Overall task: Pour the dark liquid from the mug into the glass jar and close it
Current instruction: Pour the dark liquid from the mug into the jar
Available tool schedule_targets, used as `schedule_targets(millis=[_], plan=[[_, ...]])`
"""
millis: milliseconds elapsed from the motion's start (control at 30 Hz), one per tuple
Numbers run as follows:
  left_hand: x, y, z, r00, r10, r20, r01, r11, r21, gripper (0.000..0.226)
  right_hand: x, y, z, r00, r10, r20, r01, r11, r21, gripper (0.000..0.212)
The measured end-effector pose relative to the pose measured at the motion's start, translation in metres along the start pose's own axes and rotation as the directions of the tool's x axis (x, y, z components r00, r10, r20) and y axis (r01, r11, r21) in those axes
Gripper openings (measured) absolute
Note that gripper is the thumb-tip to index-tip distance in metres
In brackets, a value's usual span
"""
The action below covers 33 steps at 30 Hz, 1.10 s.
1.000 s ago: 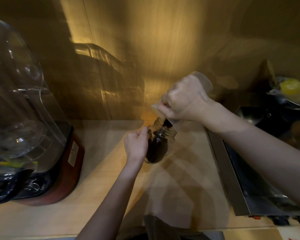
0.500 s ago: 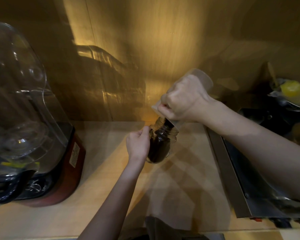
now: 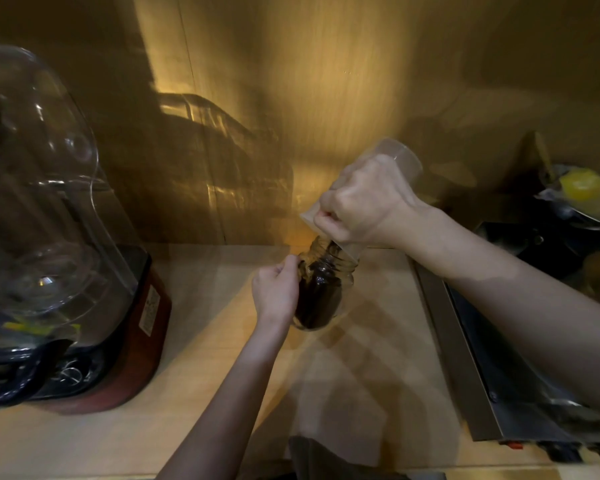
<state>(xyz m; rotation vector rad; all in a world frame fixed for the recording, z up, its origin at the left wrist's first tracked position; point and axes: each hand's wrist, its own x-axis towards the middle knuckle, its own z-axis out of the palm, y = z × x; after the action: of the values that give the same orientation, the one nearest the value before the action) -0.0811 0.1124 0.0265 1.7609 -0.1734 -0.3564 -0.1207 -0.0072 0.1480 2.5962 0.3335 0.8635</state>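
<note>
A small glass jar (image 3: 321,292) stands on the wooden counter (image 3: 201,358), mostly full of dark liquid. My left hand (image 3: 274,292) grips its left side. My right hand (image 3: 364,202) holds a translucent mug (image 3: 400,161) tipped steeply, bottom up and to the right, with its rim over the jar's mouth. A dark stream runs from the rim into the jar neck. Most of the mug's body is hidden behind my right hand. No lid is visible.
A blender with a clear plastic cover and red base (image 3: 132,327) stands at the left. A metal appliance (image 3: 499,386) runs along the right edge of the counter. A bowl holding something yellow (image 3: 582,188) sits at far right. A wooden wall rises behind.
The mug has tilted a little steeper and the dark liquid in the jar stands slightly higher. Both hands keep their places.
</note>
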Motion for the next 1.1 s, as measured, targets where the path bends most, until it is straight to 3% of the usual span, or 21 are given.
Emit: schedule_targets(millis=[400, 1100], plan=[[0.007, -0.005, 0.001, 0.997, -0.071, -0.005, 0.071, 0.997, -0.042, 0.051, -0.001, 0.001, 0.002, 0.997, -0.065, -0.029, 0.066, 0.997, 0.028, 0.045], [0.014, -0.002, 0.000, 0.999, -0.041, 0.029, 0.043, 0.996, -0.073, 0.044, 0.004, 0.004, 0.010, 0.985, -0.168, -0.034, 0.166, 0.985, -0.048, 0.046]])
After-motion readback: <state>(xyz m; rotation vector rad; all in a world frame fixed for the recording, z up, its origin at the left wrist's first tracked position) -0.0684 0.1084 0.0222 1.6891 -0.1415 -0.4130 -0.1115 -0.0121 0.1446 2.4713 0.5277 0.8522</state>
